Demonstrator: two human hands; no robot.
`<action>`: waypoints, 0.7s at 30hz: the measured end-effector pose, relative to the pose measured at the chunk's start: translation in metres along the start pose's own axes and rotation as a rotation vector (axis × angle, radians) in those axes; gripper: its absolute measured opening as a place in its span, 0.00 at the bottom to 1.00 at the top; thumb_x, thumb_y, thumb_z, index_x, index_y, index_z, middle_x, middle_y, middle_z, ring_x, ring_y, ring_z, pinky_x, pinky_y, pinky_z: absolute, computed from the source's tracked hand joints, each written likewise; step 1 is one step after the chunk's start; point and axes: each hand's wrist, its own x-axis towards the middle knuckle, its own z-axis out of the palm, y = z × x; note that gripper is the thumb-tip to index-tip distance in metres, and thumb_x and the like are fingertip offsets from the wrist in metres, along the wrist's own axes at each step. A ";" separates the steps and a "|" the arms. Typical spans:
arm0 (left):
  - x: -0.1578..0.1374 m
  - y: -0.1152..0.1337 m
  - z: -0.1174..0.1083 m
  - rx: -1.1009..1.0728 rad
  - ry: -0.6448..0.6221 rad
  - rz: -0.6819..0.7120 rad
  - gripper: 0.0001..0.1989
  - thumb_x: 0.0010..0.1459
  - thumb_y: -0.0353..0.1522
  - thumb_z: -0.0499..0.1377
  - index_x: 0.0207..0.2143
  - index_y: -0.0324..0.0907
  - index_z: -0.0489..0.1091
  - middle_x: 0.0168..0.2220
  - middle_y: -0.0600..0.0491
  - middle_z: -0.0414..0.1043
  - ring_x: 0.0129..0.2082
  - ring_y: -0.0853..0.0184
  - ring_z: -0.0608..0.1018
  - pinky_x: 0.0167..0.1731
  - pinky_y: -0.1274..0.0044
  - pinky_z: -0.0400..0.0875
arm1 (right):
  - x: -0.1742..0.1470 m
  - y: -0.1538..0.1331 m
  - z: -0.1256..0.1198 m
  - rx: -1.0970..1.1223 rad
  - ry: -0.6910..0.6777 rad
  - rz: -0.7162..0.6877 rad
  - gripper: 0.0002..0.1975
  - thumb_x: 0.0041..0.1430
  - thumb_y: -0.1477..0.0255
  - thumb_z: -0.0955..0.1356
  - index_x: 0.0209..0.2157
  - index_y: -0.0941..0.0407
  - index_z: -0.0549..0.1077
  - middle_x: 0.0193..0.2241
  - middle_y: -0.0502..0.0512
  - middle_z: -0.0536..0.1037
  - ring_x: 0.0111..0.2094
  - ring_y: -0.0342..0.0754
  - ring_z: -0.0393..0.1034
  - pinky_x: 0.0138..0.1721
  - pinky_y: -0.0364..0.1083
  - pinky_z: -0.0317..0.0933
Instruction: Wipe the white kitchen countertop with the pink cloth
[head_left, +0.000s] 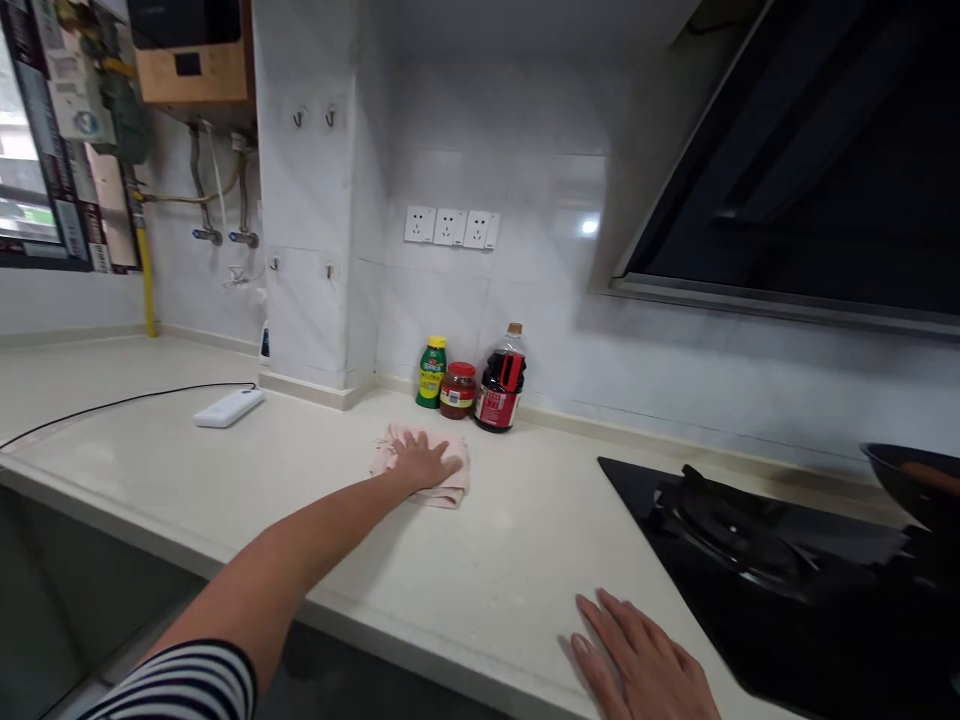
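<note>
My left hand (421,462) reaches far across the cream countertop (315,520) and lies flat, fingers spread, on a folded pink cloth (452,482). The cloth sits near the back wall, just in front of three bottles. My right hand (637,660) rests palm down on the countertop near its front edge, fingers apart, holding nothing. It lies just left of the black gas hob (787,570).
Against the wall stand a green bottle (432,372), a red-lidded jar (457,390) and a dark sauce bottle (501,382). A white power strip (229,407) with a black cable lies to the left. A dark pan (911,480) sits at the far right.
</note>
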 end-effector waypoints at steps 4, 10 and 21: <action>-0.013 0.095 0.021 -0.048 -0.069 0.229 0.43 0.59 0.63 0.40 0.71 0.55 0.50 0.74 0.45 0.37 0.71 0.33 0.39 0.61 0.40 0.31 | 0.002 -0.010 -0.014 -0.022 0.062 -0.010 0.25 0.67 0.49 0.57 0.59 0.40 0.69 0.61 0.47 0.69 0.62 0.57 0.63 0.54 0.60 0.67; -0.086 0.168 0.045 -0.098 -0.149 0.607 0.41 0.57 0.64 0.43 0.69 0.62 0.52 0.74 0.52 0.39 0.72 0.40 0.39 0.64 0.45 0.32 | 0.000 -0.017 -0.016 0.076 0.209 0.081 0.27 0.68 0.49 0.53 0.52 0.49 0.70 0.59 0.57 0.69 0.60 0.56 0.63 0.54 0.59 0.63; -0.202 0.057 0.013 -0.140 -0.247 0.920 0.33 0.64 0.54 0.49 0.68 0.59 0.54 0.74 0.47 0.38 0.72 0.42 0.40 0.62 0.41 0.40 | -0.008 0.009 0.002 0.098 0.127 -0.027 0.27 0.66 0.60 0.51 0.58 0.45 0.70 0.58 0.49 0.72 0.61 0.53 0.64 0.58 0.55 0.65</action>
